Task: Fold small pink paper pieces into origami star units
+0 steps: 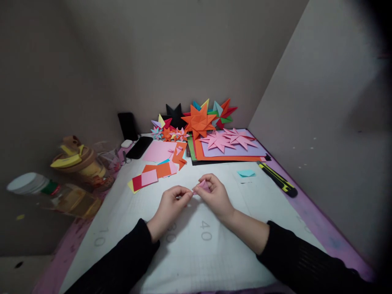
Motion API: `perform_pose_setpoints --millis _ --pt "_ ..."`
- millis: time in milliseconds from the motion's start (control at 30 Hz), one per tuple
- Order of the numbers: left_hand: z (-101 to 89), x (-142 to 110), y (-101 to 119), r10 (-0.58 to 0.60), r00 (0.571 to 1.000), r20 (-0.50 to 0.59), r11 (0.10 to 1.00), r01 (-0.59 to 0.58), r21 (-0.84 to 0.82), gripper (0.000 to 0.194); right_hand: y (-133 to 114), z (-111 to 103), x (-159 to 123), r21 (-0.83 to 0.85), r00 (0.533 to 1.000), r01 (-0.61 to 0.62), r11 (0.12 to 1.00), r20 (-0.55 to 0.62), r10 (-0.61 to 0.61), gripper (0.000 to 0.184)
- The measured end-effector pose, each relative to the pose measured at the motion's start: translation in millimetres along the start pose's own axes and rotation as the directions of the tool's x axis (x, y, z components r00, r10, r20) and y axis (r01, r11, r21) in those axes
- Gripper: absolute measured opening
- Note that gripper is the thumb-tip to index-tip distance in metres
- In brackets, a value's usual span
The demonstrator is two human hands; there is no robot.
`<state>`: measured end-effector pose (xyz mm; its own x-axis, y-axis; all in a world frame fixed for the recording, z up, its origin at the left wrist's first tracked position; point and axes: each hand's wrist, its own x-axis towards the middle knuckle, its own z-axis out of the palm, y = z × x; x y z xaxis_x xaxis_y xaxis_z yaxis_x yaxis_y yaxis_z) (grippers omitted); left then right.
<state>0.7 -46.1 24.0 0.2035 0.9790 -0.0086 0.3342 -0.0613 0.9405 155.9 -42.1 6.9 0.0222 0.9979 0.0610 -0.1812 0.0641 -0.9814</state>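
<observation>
My right hand pinches a small folded pink paper piece above the white cutting mat. The fingers of my left hand are curled and pinch the left tip of the same pink piece. Both hands meet over the middle of the mat. Small paper squares in pink, orange, red and yellow lie just beyond my left hand. A little light blue folded paper rests beyond my right hand.
Folded paper stars and pink stars on stacked coloured sheets fill the back. A yellow and black utility knife lies at the right. A dark phone, a jar, a bottle and lids crowd the left edge. Walls close in on both sides.
</observation>
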Motion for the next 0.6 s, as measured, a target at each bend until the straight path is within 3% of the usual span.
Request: perform_pose_setpoints --millis 200,400,600 --pt "0.3 -0.5 3.0 0.036 0.999 0.002 0.997 -0.036 0.067 0.021 3.0 -0.4 -0.7 0.09 0.999 -0.048 0.995 0.018 0.046 0.03" --pt "-0.2 -1.0 -6.7 -0.041 0.998 0.04 0.998 0.039 0.057 0.02 9.5 -6.3 4.9 0.069 0.999 -0.017 0.997 -0.038 0.02 0.029" --pt "2.1 -1.8 -3.2 0.09 0.996 -0.023 0.99 -0.087 0.112 0.02 9.9 -5.1 1.7 0.0 1.0 -0.01 1.0 0.024 0.01 0.028"
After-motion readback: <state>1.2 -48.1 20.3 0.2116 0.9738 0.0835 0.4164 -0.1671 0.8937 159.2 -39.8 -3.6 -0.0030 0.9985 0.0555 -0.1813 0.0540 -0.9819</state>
